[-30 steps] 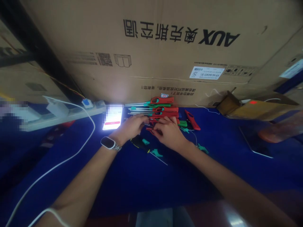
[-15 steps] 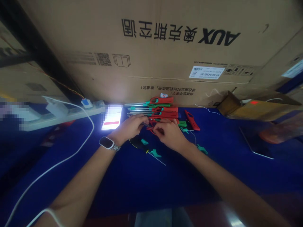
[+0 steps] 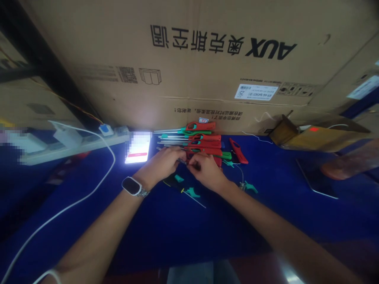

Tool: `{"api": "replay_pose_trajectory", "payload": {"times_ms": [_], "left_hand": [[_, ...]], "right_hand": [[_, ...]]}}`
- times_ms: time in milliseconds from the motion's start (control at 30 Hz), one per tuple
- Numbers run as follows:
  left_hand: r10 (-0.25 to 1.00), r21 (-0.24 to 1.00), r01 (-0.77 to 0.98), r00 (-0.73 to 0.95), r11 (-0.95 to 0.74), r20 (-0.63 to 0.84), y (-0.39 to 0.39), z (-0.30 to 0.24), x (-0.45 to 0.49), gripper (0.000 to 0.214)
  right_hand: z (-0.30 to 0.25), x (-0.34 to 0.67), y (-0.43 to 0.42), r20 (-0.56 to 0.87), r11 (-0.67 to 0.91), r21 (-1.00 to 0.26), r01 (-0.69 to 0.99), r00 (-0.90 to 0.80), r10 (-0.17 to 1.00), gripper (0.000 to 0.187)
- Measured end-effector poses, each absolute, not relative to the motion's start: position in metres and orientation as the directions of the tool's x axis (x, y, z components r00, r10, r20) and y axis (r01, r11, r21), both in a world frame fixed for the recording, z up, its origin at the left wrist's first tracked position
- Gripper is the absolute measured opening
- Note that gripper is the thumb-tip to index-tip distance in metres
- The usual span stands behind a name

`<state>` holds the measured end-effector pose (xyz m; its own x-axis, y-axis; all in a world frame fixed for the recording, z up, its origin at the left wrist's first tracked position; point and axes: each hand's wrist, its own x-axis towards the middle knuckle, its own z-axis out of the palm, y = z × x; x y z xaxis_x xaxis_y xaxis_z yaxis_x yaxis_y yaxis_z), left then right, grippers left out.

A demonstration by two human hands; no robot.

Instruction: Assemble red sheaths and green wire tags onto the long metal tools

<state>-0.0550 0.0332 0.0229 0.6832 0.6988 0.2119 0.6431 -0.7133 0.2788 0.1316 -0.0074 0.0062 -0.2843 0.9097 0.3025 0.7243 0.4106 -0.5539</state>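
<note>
My left hand [image 3: 168, 161] and my right hand [image 3: 205, 169] meet over the blue table, fingers pinched close together. Between their fingertips is a small part, mostly hidden and too blurred to name. Just behind them lie several long-necked gas lighters [image 3: 204, 138] with red or green handles and metal tubes. A loose red handle shell [image 3: 238, 150] rests to their right. In front of my left hand lies a screwdriver [image 3: 194, 199] with a dark handle. Small teal plastic pieces [image 3: 193, 192] are scattered near it, another teal piece [image 3: 251, 187] farther right beside a thin wire.
A lit phone [image 3: 138, 148] stands left of the lighters, near a white power strip [image 3: 74, 146] and its cable. Behind rises a large cardboard box [image 3: 195, 90]. On the right are a dark tablet-like device [image 3: 316, 179] and a small open carton [image 3: 325, 138].
My right hand has shifted a little left and its fingers have drawn closer to my left hand. The red piece seen at the fingertips before is now hidden. The view has moved slightly.
</note>
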Motion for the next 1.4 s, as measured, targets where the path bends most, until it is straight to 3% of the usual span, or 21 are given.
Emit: {"api": "replay_pose_trajectory", "payload": {"times_ms": [400,900,1133,1233,1400], "left_hand": [[0.733,0.287,0.677,0.650,-0.678,0.200,0.039,0.020,-0.059,0.028],[0.769,0.317,0.703,0.608,-0.636,0.196,0.044,0.009,-0.063,0.024],[0.817,0.157,0.802,0.560,-0.577,0.141,0.028,0.027,-0.054,0.029],[0.819,0.081,0.816,0.563,-0.572,0.108,0.022,0.034,-0.049,0.021],[0.789,0.039,0.789,0.609,-0.613,0.081,0.023,0.037,-0.047,0.021]], "right_hand": [[-0.009,0.134,-0.001,0.402,0.456,-0.584,0.672,-0.248,0.881,0.013],[-0.012,0.133,0.007,0.379,0.425,-0.633,0.647,-0.220,0.899,0.016],[-0.014,0.132,0.009,0.401,0.431,-0.621,0.654,-0.207,0.892,0.017],[-0.013,0.131,0.008,0.395,0.426,-0.617,0.662,-0.208,0.895,0.018],[-0.011,0.132,0.007,0.390,0.416,-0.619,0.666,-0.199,0.899,0.018]]}}
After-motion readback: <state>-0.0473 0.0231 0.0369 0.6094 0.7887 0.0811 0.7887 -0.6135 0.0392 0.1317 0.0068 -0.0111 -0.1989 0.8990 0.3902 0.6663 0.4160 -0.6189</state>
